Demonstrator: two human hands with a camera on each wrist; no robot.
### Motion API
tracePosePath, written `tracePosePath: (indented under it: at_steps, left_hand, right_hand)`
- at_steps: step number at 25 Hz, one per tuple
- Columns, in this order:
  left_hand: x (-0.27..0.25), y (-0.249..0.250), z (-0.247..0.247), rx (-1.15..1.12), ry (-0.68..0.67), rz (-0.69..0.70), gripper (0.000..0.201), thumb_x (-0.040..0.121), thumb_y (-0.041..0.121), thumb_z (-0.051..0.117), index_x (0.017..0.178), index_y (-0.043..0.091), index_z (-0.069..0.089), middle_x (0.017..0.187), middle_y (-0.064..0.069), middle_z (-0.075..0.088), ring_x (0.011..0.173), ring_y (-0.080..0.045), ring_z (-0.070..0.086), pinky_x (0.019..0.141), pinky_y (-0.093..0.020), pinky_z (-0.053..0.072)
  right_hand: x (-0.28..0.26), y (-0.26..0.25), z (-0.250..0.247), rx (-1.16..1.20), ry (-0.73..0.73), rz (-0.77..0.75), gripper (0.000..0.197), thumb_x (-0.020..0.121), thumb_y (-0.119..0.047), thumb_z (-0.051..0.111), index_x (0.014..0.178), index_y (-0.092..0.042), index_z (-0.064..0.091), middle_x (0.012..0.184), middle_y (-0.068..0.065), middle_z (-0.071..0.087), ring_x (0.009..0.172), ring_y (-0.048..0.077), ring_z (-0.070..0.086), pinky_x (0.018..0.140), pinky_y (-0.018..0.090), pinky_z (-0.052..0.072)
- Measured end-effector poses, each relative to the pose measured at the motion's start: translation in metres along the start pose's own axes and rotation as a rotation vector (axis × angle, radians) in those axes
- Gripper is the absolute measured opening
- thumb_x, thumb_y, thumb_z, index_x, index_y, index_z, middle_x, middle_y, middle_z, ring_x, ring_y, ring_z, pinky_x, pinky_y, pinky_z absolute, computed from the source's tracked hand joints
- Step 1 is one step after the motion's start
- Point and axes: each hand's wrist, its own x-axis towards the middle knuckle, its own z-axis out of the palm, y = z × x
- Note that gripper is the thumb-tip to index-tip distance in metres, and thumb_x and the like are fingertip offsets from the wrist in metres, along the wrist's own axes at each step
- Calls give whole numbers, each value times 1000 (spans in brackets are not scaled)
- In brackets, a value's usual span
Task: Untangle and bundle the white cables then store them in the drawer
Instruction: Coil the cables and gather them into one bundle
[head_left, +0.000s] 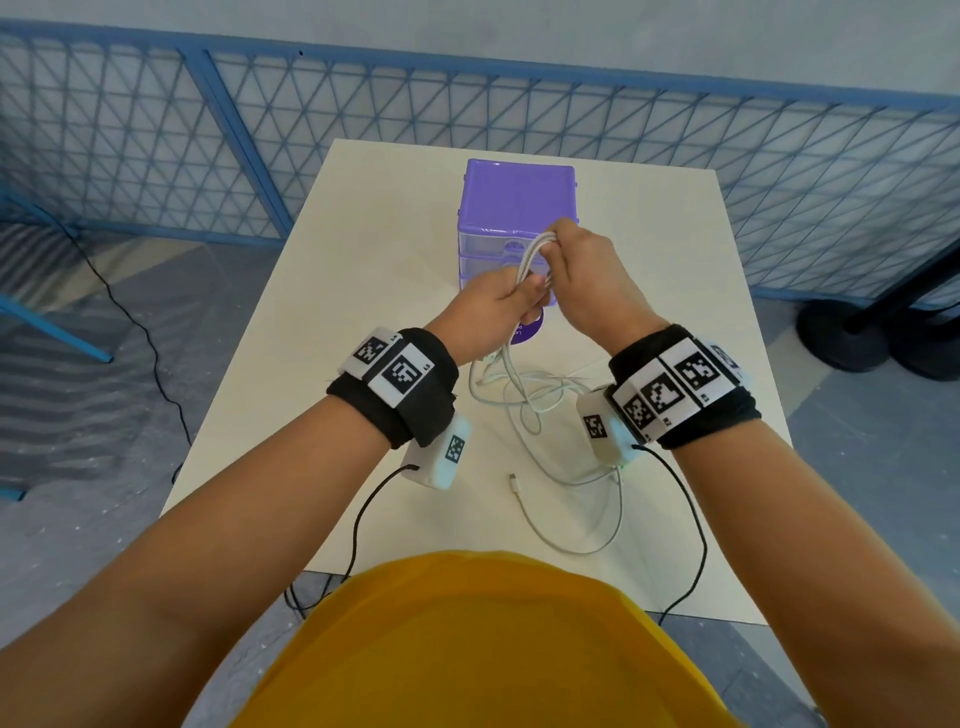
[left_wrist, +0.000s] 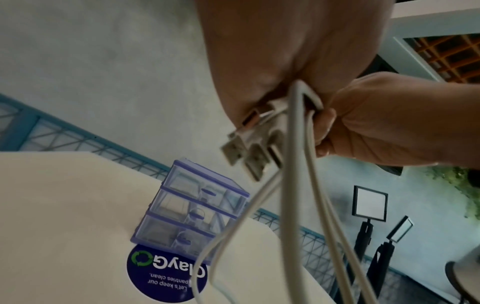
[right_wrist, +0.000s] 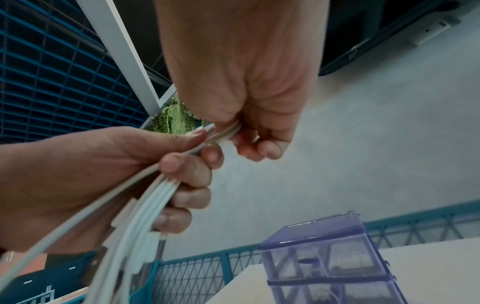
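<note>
Both hands are raised in front of the purple three-drawer unit (head_left: 519, 197), holding the same bundle of white cables (head_left: 529, 254). My left hand (head_left: 511, 297) grips the gathered strands in its fist; several USB plugs (left_wrist: 246, 148) stick out below it. My right hand (head_left: 560, 260) pinches the top of the cable loop (right_wrist: 223, 133) just above the left hand (right_wrist: 187, 164). The remaining cable (head_left: 563, 470) hangs from the hands and lies in loose loops on the table, one small plug (head_left: 513, 477) free. All drawers (left_wrist: 192, 211) look shut.
The white table (head_left: 332, 364) carries a round dark blue sticker (left_wrist: 166, 275) in front of the drawer unit. A blue mesh fence (head_left: 467, 104) runs behind the table. Black wires from the wrist cameras hang over the near edge (head_left: 696, 545).
</note>
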Motion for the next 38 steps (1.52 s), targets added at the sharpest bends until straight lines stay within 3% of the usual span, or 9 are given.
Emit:
tracePosePath:
  at_steps: [6,10,13,16,20,24,27,34,38]
  left_hand:
    - [-2,-5,-5,-338,-159,-175,37,99,33,34,70,16,50,56,5,55,59,-5,65,68,-30,44]
    - [-1,-6,0,-507,-27,-194,30,100,26,35,85,9,54,39,13,38,42,-5,42,63,-33,47]
    - [5,-3,-1,-529,223,-202,31,100,26,34,82,10,54,37,11,42,38,-4,41,49,-23,45]
    - [14,0,-7,-468,367,-151,32,101,23,31,73,16,45,44,11,37,40,-4,34,47,-16,36]
    - [20,-7,-21,-412,602,-193,34,100,21,31,67,18,39,50,4,33,39,-6,32,44,-21,35]
    - [18,-11,-27,-472,660,-254,33,100,25,31,69,18,41,52,4,35,33,-3,33,43,-22,36]
    - [14,-13,-36,-529,649,-271,32,99,25,32,70,18,43,44,9,36,35,-6,32,49,-27,35]
    - [-3,-19,-52,-448,570,-302,32,100,25,33,71,17,44,58,0,31,46,-10,29,47,-20,31]
    - [2,-16,-44,-373,575,-274,30,100,26,31,73,20,43,59,0,35,48,-13,33,49,-26,37]
  right_hand:
    - [3,-3,1,135,59,-63,18,94,-10,37,93,-5,53,68,0,47,57,10,43,51,8,36]
    - [3,5,16,398,154,38,19,92,-14,45,101,-4,58,66,-4,52,54,2,49,53,8,41]
    - [-15,7,44,715,-232,214,36,90,-35,45,112,-7,49,82,1,60,68,6,60,58,18,51]
    - [-34,7,64,566,-627,183,33,93,-33,43,95,-5,60,75,1,65,65,12,61,73,27,52]
    - [-30,9,58,523,-451,178,38,95,-29,39,59,-19,48,54,-5,37,38,1,36,41,20,39]
    - [-28,27,55,306,-392,84,32,92,-22,47,60,-18,49,59,-6,43,45,-3,42,46,8,34]
    - [-37,61,56,164,-401,132,19,89,-20,52,71,-13,56,59,-2,48,54,5,46,56,17,38]
    - [-41,135,24,-233,-342,390,10,83,-19,59,89,-11,61,96,18,66,95,31,59,78,33,42]
    - [-31,100,22,-408,-604,297,69,71,-35,70,131,-26,40,141,0,42,126,27,42,108,47,30]
